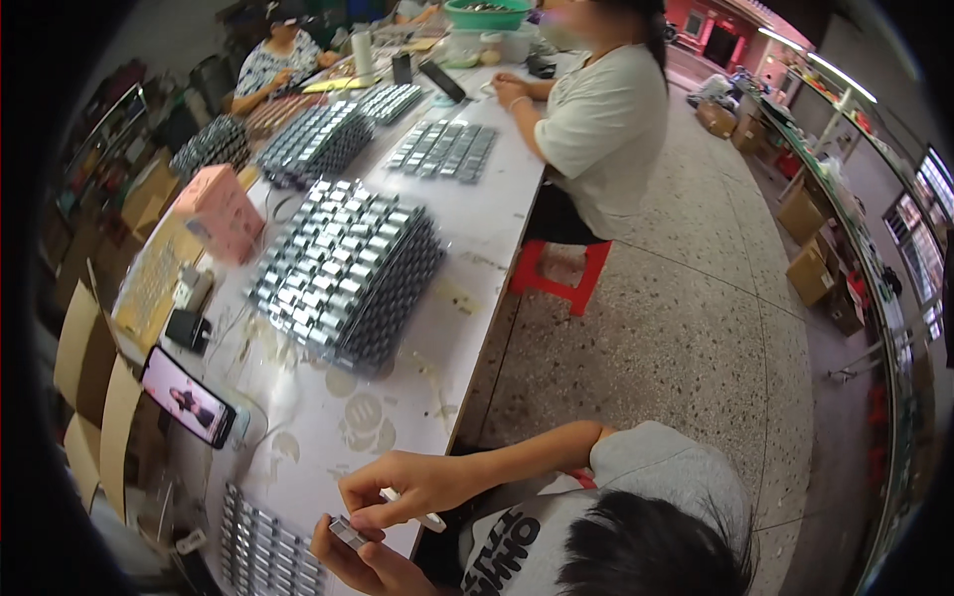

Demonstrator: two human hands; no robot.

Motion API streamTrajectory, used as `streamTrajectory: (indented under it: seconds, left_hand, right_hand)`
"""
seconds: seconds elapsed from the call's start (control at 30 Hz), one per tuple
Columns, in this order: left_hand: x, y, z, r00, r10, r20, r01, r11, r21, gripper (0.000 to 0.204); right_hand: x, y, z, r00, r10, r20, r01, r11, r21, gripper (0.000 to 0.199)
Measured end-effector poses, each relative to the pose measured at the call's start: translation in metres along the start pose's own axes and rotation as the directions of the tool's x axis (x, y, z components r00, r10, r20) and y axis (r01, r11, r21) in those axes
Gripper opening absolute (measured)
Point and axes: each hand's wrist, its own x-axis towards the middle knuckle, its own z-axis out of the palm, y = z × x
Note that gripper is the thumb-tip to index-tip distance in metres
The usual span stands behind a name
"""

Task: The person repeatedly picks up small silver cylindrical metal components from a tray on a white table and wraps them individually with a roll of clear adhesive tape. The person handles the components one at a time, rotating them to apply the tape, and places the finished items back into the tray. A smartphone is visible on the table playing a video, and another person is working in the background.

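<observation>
On the far left, a phone (189, 397) lies lit up on the white bench (397, 397), and a pink box (219, 212) stands farther off. Next comes a big block of shiny silver metal parts (343, 268), packed side by side. More blocks like it sit farther along the bench.

At the near edge lies a flat row of silver parts (263, 546). Just to its right is the left hand (363, 566), palm up. Its fingers are pinched on one small silver part (348, 533), which is held just above the bench edge.

The right hand (397, 482) hovers just past it, on the far side. Its fingers are closed on a thin white stick (429, 520). The stick's long side runs left to right and dips a little to the right. The silver part sits just under the right hand's fingers and nearer to the person - the two hands almost touch.

To the right, a red stool (558, 273) stands on the speckled floor, and a co-worker in a white shirt (601, 129) sits on it at the bench.
</observation>
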Motion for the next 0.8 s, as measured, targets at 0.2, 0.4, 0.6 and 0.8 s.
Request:
streamTrajectory:
  seconds: [0.2, 0.4, 0.6, 0.8]
  left_hand:
    - [-0.002, 0.009, 0.014, 0.989, -0.033, 0.145, 0.049, 0.993, -0.104, 0.046]
    - [0.004, 0.012, 0.017, 0.97, -0.092, 0.226, 0.124, 0.983, -0.133, 0.042]
    - [0.003, 0.004, 0.011, 0.964, -0.041, 0.263, 0.103, 0.969, -0.224, 0.036]
    - [-0.006, -0.019, 0.003, 0.941, -0.067, 0.332, 0.137, 0.971, -0.193, 0.023]
  right_hand:
    - [-0.014, -0.008, -0.004, 0.989, -0.021, -0.147, 0.003, 0.993, -0.121, 0.026]
    - [-0.017, 0.01, -0.007, 0.964, -0.052, -0.259, -0.019, 0.964, -0.266, 0.025]
    - [-0.008, 0.004, -0.003, 0.974, 0.051, -0.22, -0.103, 0.968, -0.228, 0.027]
    - [-0.005, 0.011, -0.005, 0.981, -0.084, -0.174, 0.014, 0.929, -0.369, 0.021]
